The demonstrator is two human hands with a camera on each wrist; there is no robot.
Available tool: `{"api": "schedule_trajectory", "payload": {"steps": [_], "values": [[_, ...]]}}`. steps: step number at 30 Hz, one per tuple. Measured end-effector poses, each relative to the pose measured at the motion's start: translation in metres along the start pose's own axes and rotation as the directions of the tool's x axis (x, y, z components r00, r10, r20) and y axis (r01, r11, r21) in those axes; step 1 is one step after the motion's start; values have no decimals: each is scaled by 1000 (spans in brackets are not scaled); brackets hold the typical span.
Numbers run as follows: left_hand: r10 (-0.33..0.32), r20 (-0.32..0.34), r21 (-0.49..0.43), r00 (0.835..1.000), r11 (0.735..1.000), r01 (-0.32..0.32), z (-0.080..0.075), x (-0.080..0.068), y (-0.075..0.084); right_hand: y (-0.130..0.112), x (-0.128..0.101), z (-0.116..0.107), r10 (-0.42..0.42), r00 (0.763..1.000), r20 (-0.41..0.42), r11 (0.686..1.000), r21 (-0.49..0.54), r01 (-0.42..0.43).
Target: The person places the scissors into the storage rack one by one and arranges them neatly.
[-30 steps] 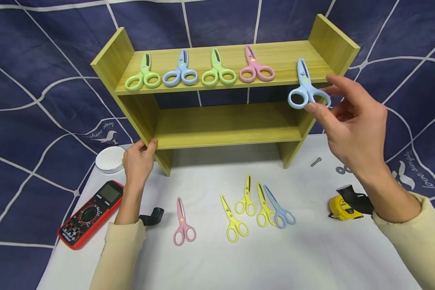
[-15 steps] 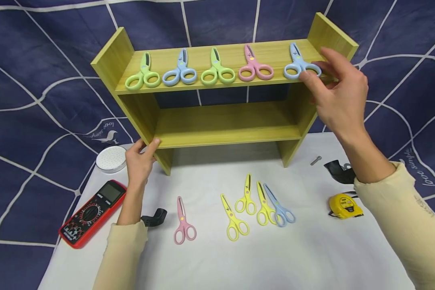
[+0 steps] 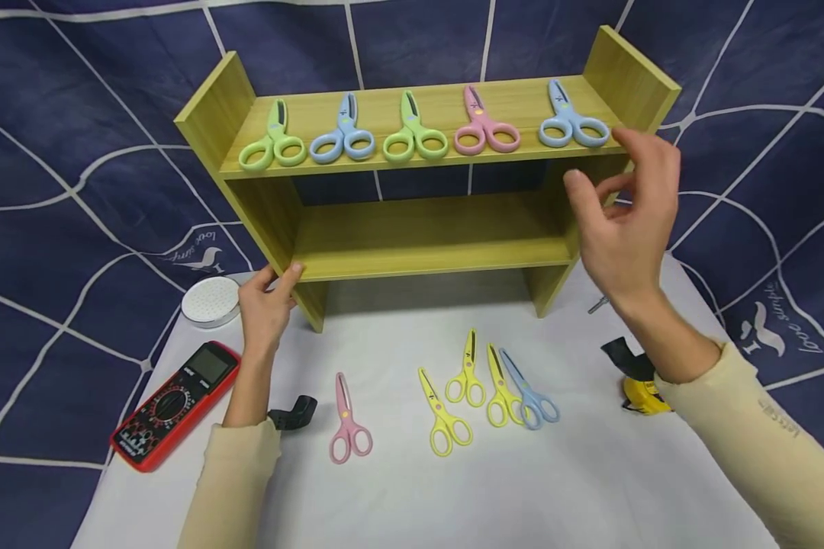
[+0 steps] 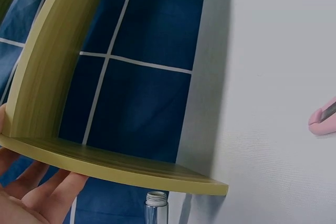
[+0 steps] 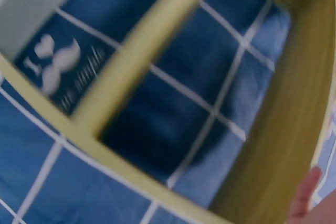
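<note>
My left hand (image 3: 264,305) grips the lower left side panel of the wooden shelf (image 3: 426,236). In the left wrist view its fingers (image 4: 65,190) reach behind that panel. Blue scissors (image 3: 566,114) lie at the right end of the top board, handles toward the front edge. Just below and right of them is my right hand (image 3: 632,221), thumb and forefinger spread apart with nothing between. Along the same board lie pink scissors (image 3: 479,120), green scissors (image 3: 412,130), another blue pair (image 3: 346,130) and a green pair (image 3: 275,137) at the left.
On the white table lie pink scissors (image 3: 344,415), several yellow scissors (image 3: 442,419) and a blue pair (image 3: 530,396). A red multimeter (image 3: 175,404) and a white shower head (image 3: 210,302) are at the left. A yellow tape measure (image 3: 642,398) and a bolt (image 3: 598,305) are at the right.
My right hand has set the blue scissors on the top board's right end, let go, and drawn back downward. My left hand stays on the side panel.
</note>
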State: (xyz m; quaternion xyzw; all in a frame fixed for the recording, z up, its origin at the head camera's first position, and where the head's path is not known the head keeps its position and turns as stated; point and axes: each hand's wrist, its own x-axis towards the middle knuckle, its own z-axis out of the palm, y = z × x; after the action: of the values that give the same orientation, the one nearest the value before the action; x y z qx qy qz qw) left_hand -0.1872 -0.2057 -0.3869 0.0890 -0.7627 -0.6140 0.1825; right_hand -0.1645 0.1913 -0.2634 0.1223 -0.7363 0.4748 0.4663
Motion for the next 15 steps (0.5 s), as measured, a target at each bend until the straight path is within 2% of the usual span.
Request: {"api": "schedule_trajectory", "payload": {"steps": [2,4,6,7,8,10,12,15], "values": [[0,1,18,1000,1000,0,0,0,0,1,-26,2,-47,999,-6,997,56,47],[0,-3,27,1000,1000,1,0,0,0,3,-57,6,-74,995,62,994,86,69],[-2,-8,27,1000,1000,2,0,1,0,9,-91,9,-107,972,211,992,90,89],[-4,-10,25,1000,1000,4,0,1,-1,12,-109,10,-128,945,300,991,79,109],[-5,-12,19,1000,1000,5,0,1,-1,14,-127,10,-135,908,396,991,59,122],[-6,-13,7,1000,1000,6,0,2,-2,17,-162,10,-138,805,577,988,20,155],[-5,-14,4,1000,1000,5,0,2,-3,18,-191,8,-130,677,724,981,-5,193],[-3,-17,15,1000,1000,3,1,2,-3,17,-223,1,-69,487,871,977,-41,211]]}}
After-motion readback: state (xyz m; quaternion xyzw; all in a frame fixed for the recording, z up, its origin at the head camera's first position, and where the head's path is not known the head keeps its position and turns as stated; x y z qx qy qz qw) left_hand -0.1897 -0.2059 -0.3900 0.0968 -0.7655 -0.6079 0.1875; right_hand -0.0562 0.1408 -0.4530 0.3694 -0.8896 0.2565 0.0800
